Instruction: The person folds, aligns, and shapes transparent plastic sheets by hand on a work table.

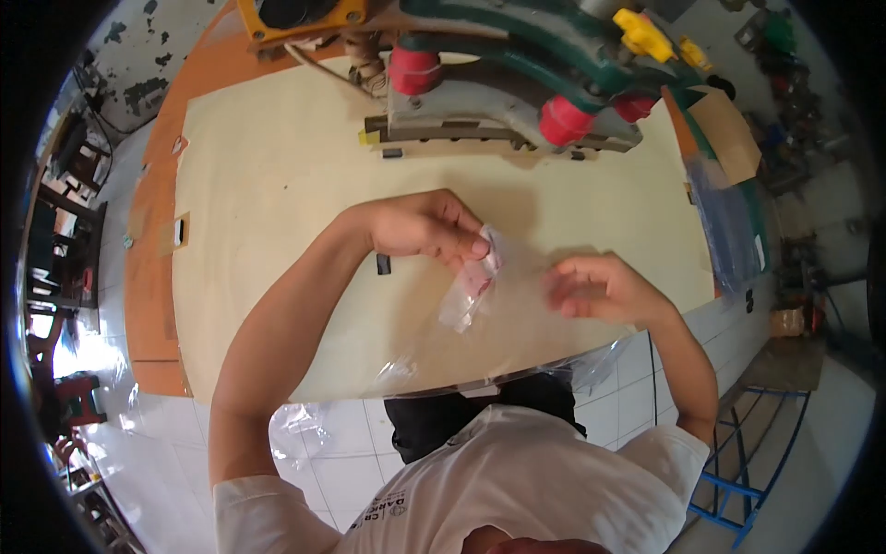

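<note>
My left hand (429,229) is closed on a small clear plastic bag (472,288) with reddish marks, pinched between thumb and fingers above the middle of the table. To its right, my right hand (595,288) has its fingers curled and partly blurred; whether they grip anything is hard to make out. Thin transparent plastic (401,369) lies along the table's near edge, below the hands. The table (249,185) has a pale yellow cover.
A green machine (498,78) with red knobs (565,120) stands at the table's far side. Plastic sheets and an open cardboard box (724,134) are at the right. A blue metal frame (738,489) stands on the floor at lower right.
</note>
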A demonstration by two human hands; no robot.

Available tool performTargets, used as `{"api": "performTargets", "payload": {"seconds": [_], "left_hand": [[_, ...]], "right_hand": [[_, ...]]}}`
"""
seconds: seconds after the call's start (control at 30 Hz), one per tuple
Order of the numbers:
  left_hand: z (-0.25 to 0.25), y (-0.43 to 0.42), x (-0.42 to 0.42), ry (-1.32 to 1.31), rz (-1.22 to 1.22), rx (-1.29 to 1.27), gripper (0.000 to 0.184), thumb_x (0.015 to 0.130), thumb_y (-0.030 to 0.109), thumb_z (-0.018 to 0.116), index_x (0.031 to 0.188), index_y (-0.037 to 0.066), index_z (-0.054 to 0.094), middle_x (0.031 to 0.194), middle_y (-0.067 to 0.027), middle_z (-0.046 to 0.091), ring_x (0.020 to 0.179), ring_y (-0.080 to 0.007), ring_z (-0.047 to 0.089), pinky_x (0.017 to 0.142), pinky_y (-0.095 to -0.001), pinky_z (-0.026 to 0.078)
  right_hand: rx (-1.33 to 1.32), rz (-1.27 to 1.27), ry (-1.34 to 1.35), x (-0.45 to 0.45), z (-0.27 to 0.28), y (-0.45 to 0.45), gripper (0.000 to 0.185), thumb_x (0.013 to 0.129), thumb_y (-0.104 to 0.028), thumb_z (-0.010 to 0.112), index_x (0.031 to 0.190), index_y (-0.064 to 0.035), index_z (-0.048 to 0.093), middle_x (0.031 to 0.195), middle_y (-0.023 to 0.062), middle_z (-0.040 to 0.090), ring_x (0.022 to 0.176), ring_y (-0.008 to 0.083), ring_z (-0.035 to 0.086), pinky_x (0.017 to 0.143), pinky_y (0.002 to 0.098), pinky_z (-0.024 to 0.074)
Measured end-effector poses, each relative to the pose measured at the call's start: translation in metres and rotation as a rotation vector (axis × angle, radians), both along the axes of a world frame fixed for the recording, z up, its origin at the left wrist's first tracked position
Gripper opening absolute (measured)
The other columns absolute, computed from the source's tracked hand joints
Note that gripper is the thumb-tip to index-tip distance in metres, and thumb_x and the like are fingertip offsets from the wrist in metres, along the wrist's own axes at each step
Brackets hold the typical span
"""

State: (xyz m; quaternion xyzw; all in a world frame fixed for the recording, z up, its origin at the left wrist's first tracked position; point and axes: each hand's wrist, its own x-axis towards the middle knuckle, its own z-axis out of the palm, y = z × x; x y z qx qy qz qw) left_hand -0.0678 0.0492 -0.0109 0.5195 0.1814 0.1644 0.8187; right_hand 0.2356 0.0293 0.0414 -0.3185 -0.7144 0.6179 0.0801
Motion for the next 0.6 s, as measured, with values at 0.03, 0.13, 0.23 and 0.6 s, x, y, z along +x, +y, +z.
{"api": "performTargets", "payload": {"seconds": [0.03,0.13,0.23,0.6], "left_hand": [[-0.001,0.001,0.001,-0.003,0.006,-0.005,0.03,0.091,0.017,0.063,0.107,-0.009,0.064,0.099,-0.0168,0.069,0.09,-0.0261,0.069,0.086,-0.0349,0.053],[0.0,-0.004,-0.002,-0.023,0.015,-0.022,0.03,0.092,0.016,0.062,0.108,-0.009,0.063,0.099,-0.0161,0.069,0.09,-0.0252,0.069,0.087,-0.0351,0.053],[0.001,-0.004,-0.001,-0.003,0.019,-0.004,0.03,0.092,0.018,0.062,0.106,-0.009,0.064,0.098,-0.0159,0.069,0.09,-0.0246,0.069,0.088,-0.035,0.053],[-0.004,-0.005,0.001,0.01,0.064,0.015,0.027,0.091,0.018,0.063,0.102,-0.007,0.065,0.098,-0.0146,0.069,0.089,-0.0244,0.069,0.086,-0.0345,0.053]], "right_hand": [[0.001,-0.018,-0.05,0.006,0.006,-0.004,0.036,0.083,-0.002,0.07,0.116,0.0013,0.057,0.091,0.0057,0.067,0.092,0.0111,0.063,0.081,0.0264,0.0494],[-0.002,-0.123,-0.165,0.054,0.003,-0.033,0.041,0.081,-0.001,0.071,0.118,-0.0002,0.056,0.087,0.0063,0.069,0.087,0.0121,0.065,0.08,0.0276,0.0506],[0.068,-0.247,-0.182,0.078,-0.003,-0.049,0.038,0.078,-0.001,0.074,0.112,-0.0024,0.059,0.084,0.0071,0.07,0.081,0.0118,0.065,0.075,0.0263,0.0505],[0.651,-0.716,-0.094,0.105,-0.046,-0.098,0.015,0.078,-0.004,0.073,0.091,-0.0009,0.067,0.079,0.0061,0.066,0.072,0.0117,0.059,0.068,0.0241,0.0465]]}}
